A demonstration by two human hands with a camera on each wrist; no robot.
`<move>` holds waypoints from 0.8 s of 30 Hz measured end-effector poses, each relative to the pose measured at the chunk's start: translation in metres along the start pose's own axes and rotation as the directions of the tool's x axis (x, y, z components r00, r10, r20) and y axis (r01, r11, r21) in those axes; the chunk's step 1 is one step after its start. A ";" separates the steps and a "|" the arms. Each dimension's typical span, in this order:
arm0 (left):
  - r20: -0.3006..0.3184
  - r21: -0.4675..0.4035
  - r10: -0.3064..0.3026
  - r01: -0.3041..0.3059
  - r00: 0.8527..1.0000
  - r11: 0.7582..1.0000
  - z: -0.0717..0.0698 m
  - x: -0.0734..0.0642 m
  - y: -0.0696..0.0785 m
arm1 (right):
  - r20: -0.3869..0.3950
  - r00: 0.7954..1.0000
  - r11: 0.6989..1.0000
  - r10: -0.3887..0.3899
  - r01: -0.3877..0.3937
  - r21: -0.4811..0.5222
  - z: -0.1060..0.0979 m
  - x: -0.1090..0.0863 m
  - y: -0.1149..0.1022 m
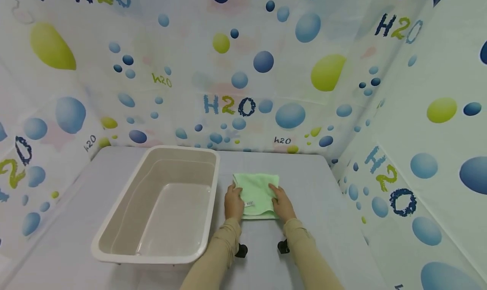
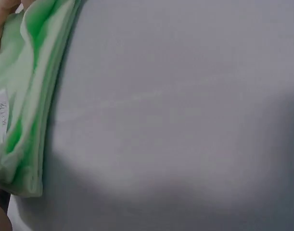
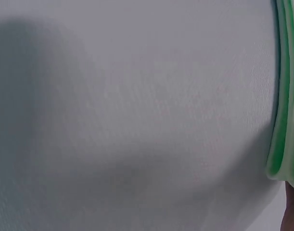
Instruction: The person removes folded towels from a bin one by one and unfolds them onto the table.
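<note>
A light green folded cloth lies on the grey-white tabletop, its layers loosely stacked along the near edge. A small white printed label shows on its top. My left hand grips the cloth's left side, thumb on the top layer. On the opposite side my right hand holds the right edge, with thumb and forefinger over the top. Only small parts of the hands show in the wrist views, and the fingers under the cloth are hidden.
A large beige plastic tub stands just left of the cloth and left forearm, with a bare inside. White sheeting printed with bubbles and H2O lettering encloses the table at the back and both sides. Black wrist mounts hang below the cuffs.
</note>
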State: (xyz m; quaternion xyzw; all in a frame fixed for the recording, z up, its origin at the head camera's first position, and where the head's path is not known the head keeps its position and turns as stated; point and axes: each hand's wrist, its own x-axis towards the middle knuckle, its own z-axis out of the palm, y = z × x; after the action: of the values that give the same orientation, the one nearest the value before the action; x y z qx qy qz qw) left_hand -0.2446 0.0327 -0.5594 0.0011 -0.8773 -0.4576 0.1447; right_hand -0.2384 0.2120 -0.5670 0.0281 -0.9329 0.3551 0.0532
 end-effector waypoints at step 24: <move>0.348 0.506 0.155 -0.324 0.925 0.799 0.005 -0.032 -0.012 | 0.290 0.957 0.927 -0.015 0.122 -0.355 0.001 -0.001 0.001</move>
State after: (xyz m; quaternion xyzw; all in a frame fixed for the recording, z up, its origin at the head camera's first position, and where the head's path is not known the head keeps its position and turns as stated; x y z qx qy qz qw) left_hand -0.2170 0.0341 -0.5804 -0.1359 -0.9761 -0.1561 0.0658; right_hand -0.2377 0.2121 -0.5685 0.1007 -0.9793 0.1636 -0.0631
